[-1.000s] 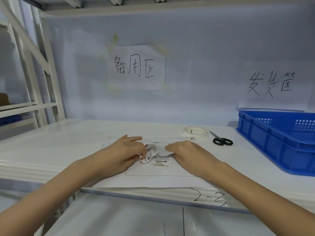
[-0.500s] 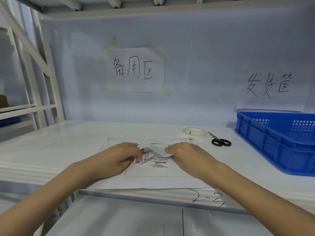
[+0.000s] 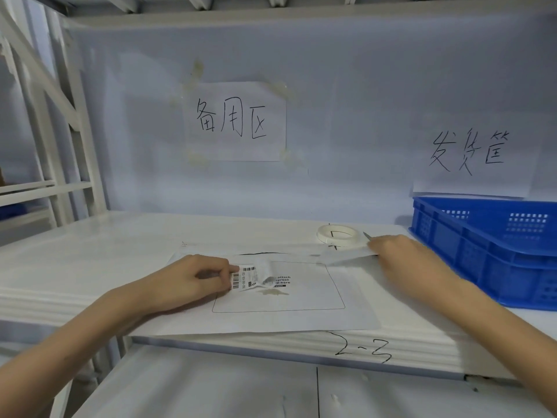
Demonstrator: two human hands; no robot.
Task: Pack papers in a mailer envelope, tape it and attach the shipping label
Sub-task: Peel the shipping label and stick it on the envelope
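The right hand (image 3: 401, 251) has pulled the backing (image 3: 346, 255) away, fingers clamped on it; the left hand (image 3: 193, 282) pinches the label (image 3: 247, 277) on the mailer (image 3: 271, 319), now ready to be pressed down.

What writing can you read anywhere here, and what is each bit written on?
"备用区": paper sign on the back wall.
"发货筐": paper sign above the blue crate.
"2-3": shelf edge.
"attach", "xpress", "here", partly covered: mailer envelope.
Shipping label, held by the left hand: barcodes, digits too small to read.

White mailer envelope (image 3: 271, 318) flat on shelf, curled barcode shipping label (image 3: 248, 277) on its printed box
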